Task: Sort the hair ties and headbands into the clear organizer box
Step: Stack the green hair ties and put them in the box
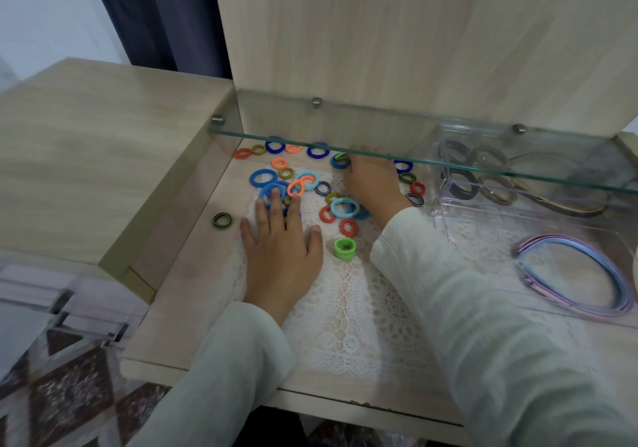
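The sorting is partway through. Many coloured hair ties (263, 178) lie loose on the lace mat (345, 308) in the middle of the frame. The clear organizer box (448, 205) at the right holds dark headbands (462, 187) in its far compartments. A set of pastel headbands (566, 239) seems to lie in its nearer section.

The step in hand looks like gathering ties. The left hand (281, 250) lies flat on the mat, its grip wide, with straight fingertips touching a blue tie. The right hand (373, 184) reaches under the glass shelf (276, 137) to a dark blue tie (340, 161) at the back. The shelf edge hides its fingers, so I cannot tell whether its grip holds anything.

The next move probably calls for pinching one colour at a time and carrying it right to a free compartment without catching the shelf. A small green stack (344, 248) stands just below the pile, and one black-and-green tie (222, 220) sits apart at the left.

The surface (179, 291) is pale wood with a matching back panel (414, 32). A dark curtain (155, 15) hangs in the upper left, and patterned floor (51, 395) shows in the lower left.
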{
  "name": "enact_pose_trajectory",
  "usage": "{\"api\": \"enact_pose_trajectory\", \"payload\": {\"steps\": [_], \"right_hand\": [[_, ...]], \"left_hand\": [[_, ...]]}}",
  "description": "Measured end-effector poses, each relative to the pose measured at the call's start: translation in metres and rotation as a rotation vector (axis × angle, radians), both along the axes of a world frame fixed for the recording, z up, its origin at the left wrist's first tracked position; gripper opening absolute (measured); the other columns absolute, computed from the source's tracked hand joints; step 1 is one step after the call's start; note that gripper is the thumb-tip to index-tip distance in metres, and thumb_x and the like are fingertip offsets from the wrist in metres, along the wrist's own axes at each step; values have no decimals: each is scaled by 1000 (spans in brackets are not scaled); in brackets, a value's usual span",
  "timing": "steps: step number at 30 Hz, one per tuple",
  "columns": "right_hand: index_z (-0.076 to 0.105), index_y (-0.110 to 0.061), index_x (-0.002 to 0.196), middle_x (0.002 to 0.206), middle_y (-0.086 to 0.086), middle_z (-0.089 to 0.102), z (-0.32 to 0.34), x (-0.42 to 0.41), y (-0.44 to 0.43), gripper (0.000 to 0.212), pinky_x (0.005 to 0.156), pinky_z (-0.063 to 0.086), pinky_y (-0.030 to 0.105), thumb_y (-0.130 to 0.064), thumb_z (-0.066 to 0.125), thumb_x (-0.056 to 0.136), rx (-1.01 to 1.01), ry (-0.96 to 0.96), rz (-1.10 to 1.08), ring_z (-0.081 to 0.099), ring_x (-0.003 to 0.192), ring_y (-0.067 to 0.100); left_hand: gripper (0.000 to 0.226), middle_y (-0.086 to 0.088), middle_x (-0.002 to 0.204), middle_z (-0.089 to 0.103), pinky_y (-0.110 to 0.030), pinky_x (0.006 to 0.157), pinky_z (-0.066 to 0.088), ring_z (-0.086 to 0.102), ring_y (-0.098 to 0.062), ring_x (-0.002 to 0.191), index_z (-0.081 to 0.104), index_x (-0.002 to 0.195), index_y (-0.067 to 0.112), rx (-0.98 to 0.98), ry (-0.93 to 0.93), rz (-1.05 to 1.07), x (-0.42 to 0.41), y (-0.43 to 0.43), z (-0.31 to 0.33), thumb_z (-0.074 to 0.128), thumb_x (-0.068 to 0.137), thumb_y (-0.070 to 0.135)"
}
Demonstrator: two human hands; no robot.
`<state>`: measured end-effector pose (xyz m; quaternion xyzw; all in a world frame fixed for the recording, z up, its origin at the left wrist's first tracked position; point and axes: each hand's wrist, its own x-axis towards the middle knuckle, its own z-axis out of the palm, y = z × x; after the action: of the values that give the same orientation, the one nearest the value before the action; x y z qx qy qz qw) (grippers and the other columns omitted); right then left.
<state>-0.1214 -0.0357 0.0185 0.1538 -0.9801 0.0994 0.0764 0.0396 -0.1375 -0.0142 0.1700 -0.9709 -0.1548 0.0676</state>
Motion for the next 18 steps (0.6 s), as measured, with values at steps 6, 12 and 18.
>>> {"api": "enact_pose_trajectory", "payload": {"steps": [6,12,18], "right_hand": [[52,-11,123,127,12,50,-3,0,0,33,102,35,41,-8,41,92,31,31,-12,48,117,32],[57,-14,118,129,13,46,0,-5,3,27,102,36,40,-9,47,93,17,32,31,43,120,32],[57,-11,113,125,12,46,1,0,3,22,99,37,40,-10,51,92,6,66,69,42,117,31]], "left_hand": [[64,-4,166,-8,-54,119,-2,-8,-27,152,8,158,24,3,-6,-7,0,0,0,29,101,47],[65,-4,165,-8,-54,119,0,-8,-28,152,7,157,24,-10,-15,-6,0,0,1,29,101,48],[65,-4,166,-8,-54,119,-1,-8,-28,152,8,158,25,-5,-9,-7,0,0,1,29,101,49]]}}
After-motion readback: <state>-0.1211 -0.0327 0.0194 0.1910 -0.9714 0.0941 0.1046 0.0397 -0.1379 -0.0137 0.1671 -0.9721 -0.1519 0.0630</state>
